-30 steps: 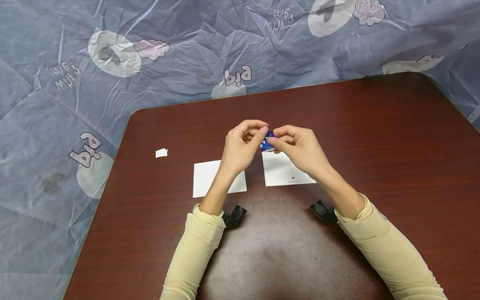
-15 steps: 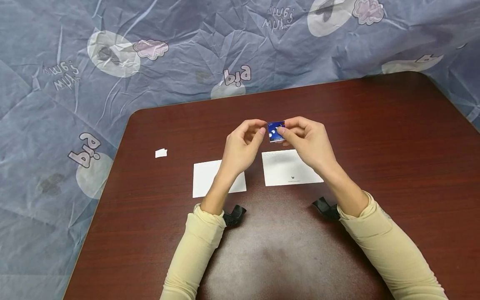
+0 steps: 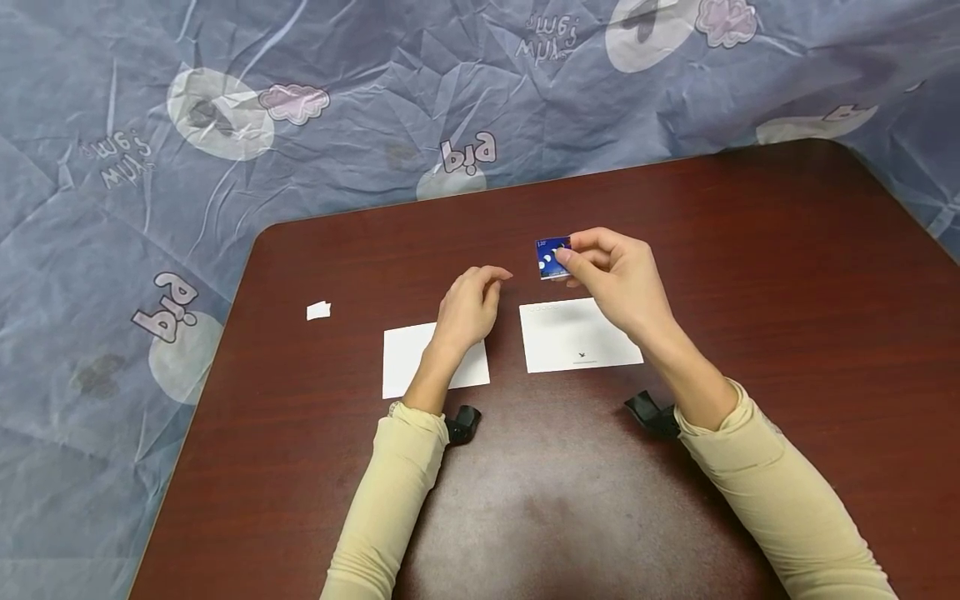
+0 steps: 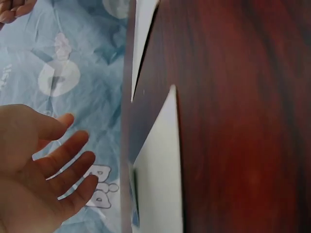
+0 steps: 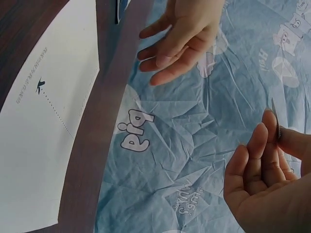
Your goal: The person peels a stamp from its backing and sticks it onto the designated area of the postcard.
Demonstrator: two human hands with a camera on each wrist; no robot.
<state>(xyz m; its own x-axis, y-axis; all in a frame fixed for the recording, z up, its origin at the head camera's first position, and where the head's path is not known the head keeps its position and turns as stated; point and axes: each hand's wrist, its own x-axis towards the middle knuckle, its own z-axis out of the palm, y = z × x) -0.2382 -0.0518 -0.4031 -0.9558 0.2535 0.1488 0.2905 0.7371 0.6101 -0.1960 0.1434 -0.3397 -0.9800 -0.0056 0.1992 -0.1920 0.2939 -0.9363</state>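
Note:
My right hand pinches a small blue stamp between thumb and fingers, held up above the table. White moon-like shapes show on its face; in the right wrist view it is seen nearly edge-on. Below it lies a white envelope with a small dark bird printed on it and a row of small boxes along its far edge. My left hand hovers over a plain white sheet, its fingers loosely bent and holding nothing. In the left wrist view its palm and spread fingers show.
A small white paper scrap lies on the left of the brown table. Behind the table hangs a crinkled blue cloth with printed figures. A bluish edge shows beside the white sheet in the left wrist view.
Both hands were together at the stamp; the left let go and drew back towards the person and slightly left. My right hand has carried the stamp a little right and farther up in view.

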